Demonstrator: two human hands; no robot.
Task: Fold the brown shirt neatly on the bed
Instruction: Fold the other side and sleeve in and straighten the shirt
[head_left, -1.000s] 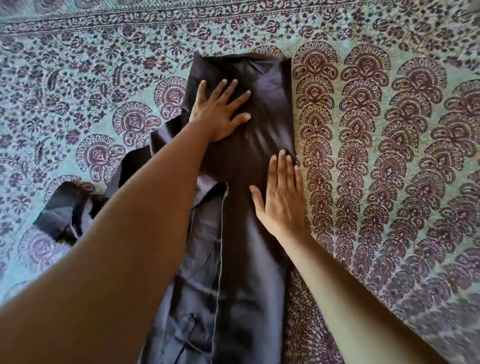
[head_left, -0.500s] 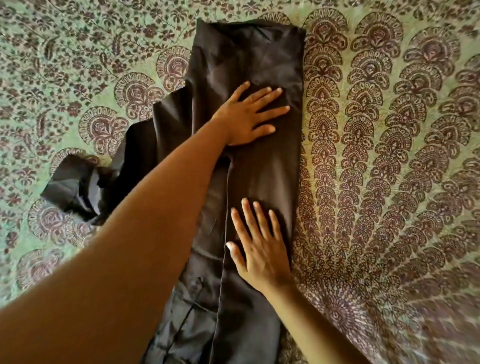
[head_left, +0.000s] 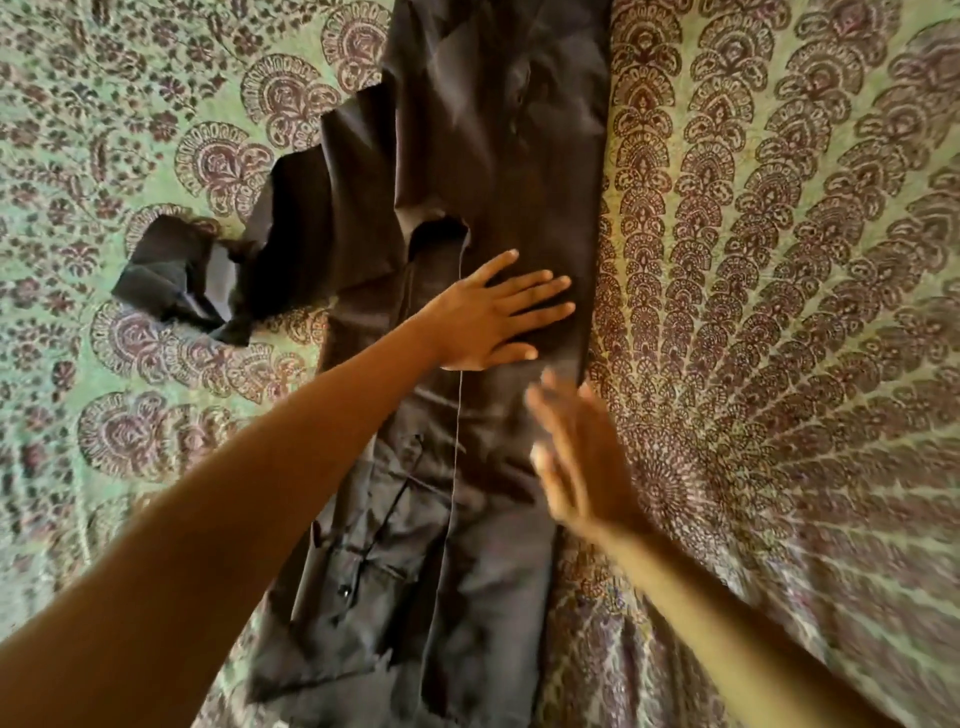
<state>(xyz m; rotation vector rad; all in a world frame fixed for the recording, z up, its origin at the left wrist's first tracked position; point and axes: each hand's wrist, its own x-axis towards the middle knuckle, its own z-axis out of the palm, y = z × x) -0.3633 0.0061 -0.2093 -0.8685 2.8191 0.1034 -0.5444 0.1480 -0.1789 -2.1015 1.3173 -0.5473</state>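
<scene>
Shirt: your brown shirt (head_left: 493, 156) lies on the bed (head_left: 779, 260), its long axis running straight away from you, with the right side folded in to a straight edge.
Loose part: the sleeve (head_left: 176, 275) sprawls crumpled to the left, and your left hand is the nearer one.
Left hand (head_left: 493, 317): flat on the shirt's middle, fingers straight and pointing right, gripping nothing.
Right hand (head_left: 582, 457): blurred at the shirt's right edge; the fingers look straight and hold nothing.
Look: dark, smooth, faintly glossy.

Your single head-worn wide-angle view looks forward and steeply down onto the bed (head_left: 779, 260) from close range. Your left hand (head_left: 493, 317) and right hand (head_left: 582, 457) reach in from the bottom edge, and the brown shirt (head_left: 493, 130) fills the centre.
</scene>
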